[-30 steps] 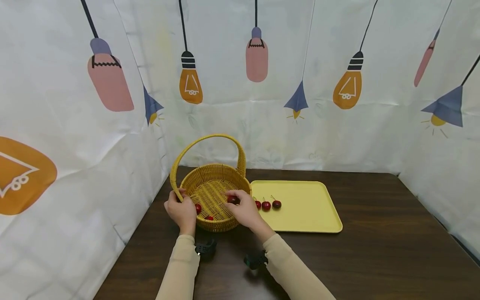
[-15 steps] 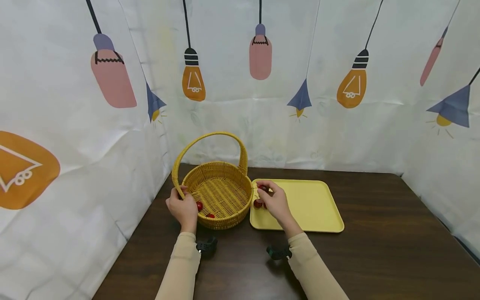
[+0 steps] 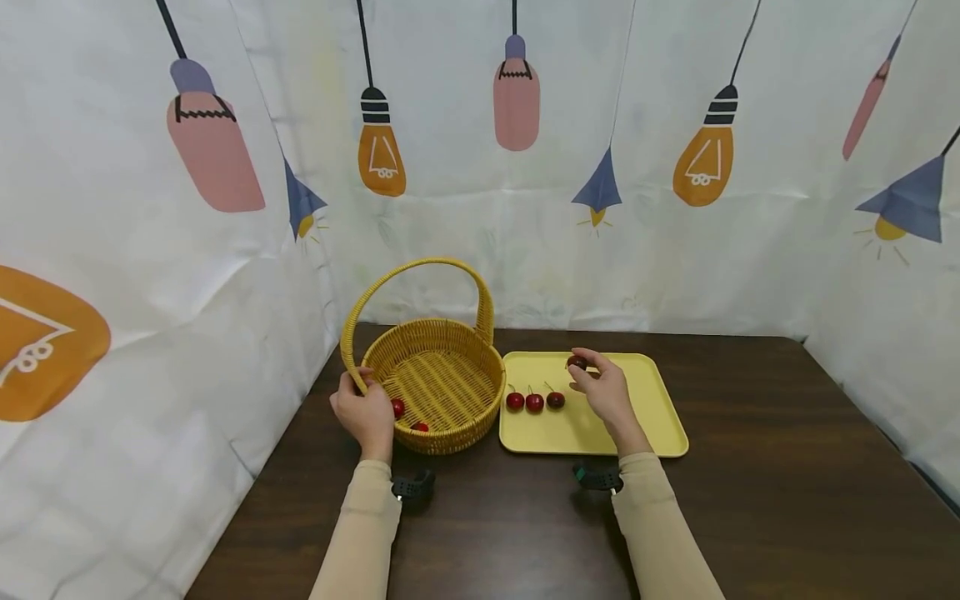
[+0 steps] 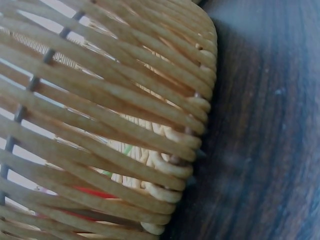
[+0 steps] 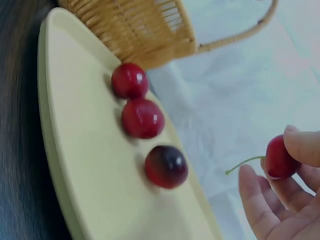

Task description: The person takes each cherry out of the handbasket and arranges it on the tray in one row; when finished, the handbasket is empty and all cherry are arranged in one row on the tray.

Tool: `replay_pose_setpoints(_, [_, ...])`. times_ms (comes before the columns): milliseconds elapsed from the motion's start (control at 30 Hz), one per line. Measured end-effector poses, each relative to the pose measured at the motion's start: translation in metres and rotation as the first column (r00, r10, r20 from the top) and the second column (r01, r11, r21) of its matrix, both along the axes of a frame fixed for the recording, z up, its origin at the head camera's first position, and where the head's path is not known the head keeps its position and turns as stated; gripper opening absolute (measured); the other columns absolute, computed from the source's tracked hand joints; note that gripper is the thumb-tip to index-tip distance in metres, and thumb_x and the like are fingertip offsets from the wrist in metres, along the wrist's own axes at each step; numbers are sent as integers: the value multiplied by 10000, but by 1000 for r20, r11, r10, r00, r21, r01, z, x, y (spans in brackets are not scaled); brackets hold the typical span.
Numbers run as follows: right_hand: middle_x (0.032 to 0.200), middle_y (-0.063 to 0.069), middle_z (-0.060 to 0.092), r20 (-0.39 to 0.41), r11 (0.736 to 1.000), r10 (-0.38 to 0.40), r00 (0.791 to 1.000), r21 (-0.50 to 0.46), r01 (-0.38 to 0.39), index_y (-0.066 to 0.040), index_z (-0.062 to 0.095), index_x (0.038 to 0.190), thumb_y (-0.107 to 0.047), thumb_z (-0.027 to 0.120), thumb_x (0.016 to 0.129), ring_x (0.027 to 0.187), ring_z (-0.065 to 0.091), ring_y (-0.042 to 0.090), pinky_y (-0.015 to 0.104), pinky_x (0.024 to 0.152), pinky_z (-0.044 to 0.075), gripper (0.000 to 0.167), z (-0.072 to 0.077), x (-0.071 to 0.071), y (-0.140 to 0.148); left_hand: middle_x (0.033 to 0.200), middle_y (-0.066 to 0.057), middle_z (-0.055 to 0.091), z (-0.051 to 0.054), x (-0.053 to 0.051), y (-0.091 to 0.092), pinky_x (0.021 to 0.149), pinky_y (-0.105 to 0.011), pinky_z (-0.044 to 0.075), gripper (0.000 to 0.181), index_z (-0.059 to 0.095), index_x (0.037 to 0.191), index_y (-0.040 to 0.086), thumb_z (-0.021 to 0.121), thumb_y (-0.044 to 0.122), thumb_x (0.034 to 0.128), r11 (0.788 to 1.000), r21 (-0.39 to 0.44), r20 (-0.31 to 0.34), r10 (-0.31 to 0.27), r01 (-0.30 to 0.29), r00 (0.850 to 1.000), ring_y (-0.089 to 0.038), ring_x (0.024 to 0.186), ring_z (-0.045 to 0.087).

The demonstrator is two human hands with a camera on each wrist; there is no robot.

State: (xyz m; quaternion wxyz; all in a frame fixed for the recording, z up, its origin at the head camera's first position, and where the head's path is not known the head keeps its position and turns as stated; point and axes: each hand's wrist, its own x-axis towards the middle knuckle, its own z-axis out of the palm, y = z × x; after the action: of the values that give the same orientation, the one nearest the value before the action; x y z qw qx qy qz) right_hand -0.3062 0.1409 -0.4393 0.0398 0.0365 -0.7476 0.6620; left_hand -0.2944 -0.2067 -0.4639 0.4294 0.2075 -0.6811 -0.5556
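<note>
Yellow round wicker basket [image 3: 452, 440], left hand [image 3: 366, 417] gripping its handle [image 3: 427, 262]; right of it, right hand [image 3: 609, 396] pinches a round red cherry [image 3: 577, 362]. I'd squeeze softly.

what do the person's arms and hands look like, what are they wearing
Both arms wear long, plain cream-beige sleeves reaching about to the wrists. The left hand and right hand are bare, with no gloves. A black strap-like piece juts inward at the left wrist; a similar black piece at the right shows a small green mark.
</note>
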Motion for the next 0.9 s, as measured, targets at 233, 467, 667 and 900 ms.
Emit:
replay_pose_setpoints(233, [1284,180,575,29,989,-57,998,137,53,-28,547,1358,-75,595,959,1161,551,300,378,929,471,404,-11,-3,9,838,-101,578,1,-1,-1,728,-348,277,131,636,901,68,524,1,895,1000,3,4,13,-13,1000,-233,820,349])
replay_pose_setpoints(467, [1315,196,540,77,981,-65,995,188,49,-10,532,1364,-74,611,946,1164,539,342,418,926,464,431,-23,-6,19,835,-99,556,2,0,0,726,-356,275,136,617,886,100,526,-1,885,1000,13,-6,-3,3,1000,-224,817,344])
replay_pose_setpoints(667, [1275,222,561,114,966,-36,993,258,5,11,547,1325,-65,634,924,1169,530,365,440,926,442,417,-27,-7,23,837,-97,567,3,-1,0,734,-355,278,135,648,940,12,523,0,891,1000,8,-11,-7,7,1000,-218,821,347])
replay_pose_setpoints(900, [1204,214,593,137,955,-21,990,297,-21,12,565,1259,-70,670,893,1057,584,323,377,820,496,389,-31,-7,21,798,-84,511,2,-1,-1,702,-358,247,150,649,942,-3,508,-10,891,1000,11,-11,-7,8,1000,-206,792,324])
